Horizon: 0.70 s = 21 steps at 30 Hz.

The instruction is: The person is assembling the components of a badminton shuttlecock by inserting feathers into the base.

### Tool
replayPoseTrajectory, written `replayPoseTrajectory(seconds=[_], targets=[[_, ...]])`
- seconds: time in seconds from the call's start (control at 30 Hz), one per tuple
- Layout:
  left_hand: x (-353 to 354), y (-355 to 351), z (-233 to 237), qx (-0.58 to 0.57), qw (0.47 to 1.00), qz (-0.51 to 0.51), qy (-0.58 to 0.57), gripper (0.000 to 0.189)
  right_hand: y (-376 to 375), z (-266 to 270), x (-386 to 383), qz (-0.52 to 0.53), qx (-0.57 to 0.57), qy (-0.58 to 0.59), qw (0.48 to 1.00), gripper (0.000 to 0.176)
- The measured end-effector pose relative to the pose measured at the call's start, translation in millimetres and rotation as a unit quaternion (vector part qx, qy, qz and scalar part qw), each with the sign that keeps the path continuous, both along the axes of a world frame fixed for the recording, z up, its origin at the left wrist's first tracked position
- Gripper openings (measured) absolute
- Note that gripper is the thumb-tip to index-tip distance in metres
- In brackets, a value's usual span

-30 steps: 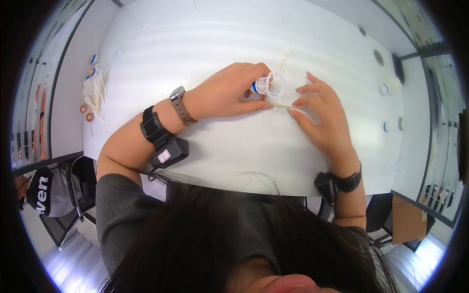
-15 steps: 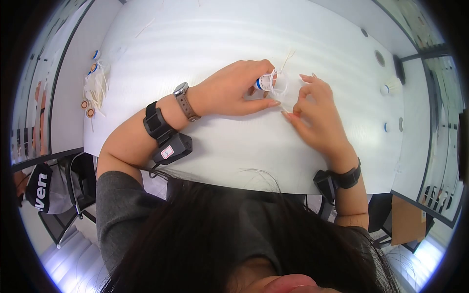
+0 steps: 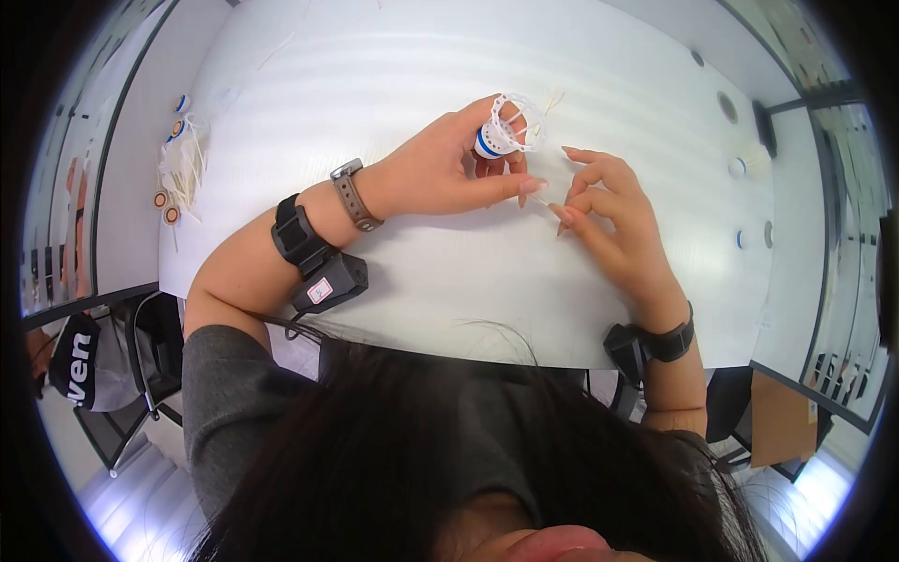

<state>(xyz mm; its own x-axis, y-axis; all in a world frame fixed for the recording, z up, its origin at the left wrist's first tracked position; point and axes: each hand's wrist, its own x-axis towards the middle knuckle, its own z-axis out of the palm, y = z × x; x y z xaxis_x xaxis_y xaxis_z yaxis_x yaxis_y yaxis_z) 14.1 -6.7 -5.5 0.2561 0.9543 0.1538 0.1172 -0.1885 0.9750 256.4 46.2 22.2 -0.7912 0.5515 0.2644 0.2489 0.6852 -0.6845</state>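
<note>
My left hand is closed around a shuttlecock with a blue band and an open white lattice skirt, tilted up and to the right. Its thumb also meets one end of a thin pale stick. The thumb and a finger of my right hand pinch the other end of that stick, just to the right of the left thumb. The remaining right fingers are loosely bent. Behind the skirt, a few thin pale strands lie on the table.
On the white table, several shuttlecock pieces and pale strands lie at the left edge. A shuttlecock and a small blue-and-white piece sit at the right. Low partitions flank the table.
My left hand has turned the shuttlecock so its skirt points more upward. The right thumb and finger now hold the thin stick near the left thumb.
</note>
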Motion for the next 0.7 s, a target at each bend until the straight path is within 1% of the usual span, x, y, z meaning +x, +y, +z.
replayPoseTrajectory(seconds=[0.1,0.2,0.3,0.4,0.5,0.6,0.7], targets=[[0.7,2.5,-6.0,0.030,0.999,0.022,0.004,0.033,1.8,-3.3,1.2,0.003,-0.017,0.008,1.000,0.013],[-0.9,4.3,-9.7,0.039,0.999,0.020,0.026,0.032,0.4,-2.1,0.0,-0.009,-0.035,0.028,0.999,0.013],[-0.7,4.1,-10.3,0.042,0.999,0.026,0.023,0.032,2.3,-4.0,-0.1,-0.039,-0.066,0.079,0.994,0.011],[-1.9,5.3,-13.0,0.046,0.998,0.024,0.030,0.032,6.0,-0.2,3.3,-0.047,-0.074,0.074,0.993,0.010],[-1.0,4.3,-9.4,0.041,0.998,0.021,0.044,0.033,4.5,-4.9,3.0,-0.056,-0.112,0.103,0.987,0.006],[-1.8,4.5,-9.8,0.062,0.996,0.022,0.060,0.033,-0.4,-0.3,1.6,-0.071,-0.140,0.056,0.986,0.004],[-2.2,4.0,-10.0,0.056,0.997,0.015,0.055,0.033,-2.7,2.6,0.0,-0.041,-0.116,0.021,0.992,0.007]])
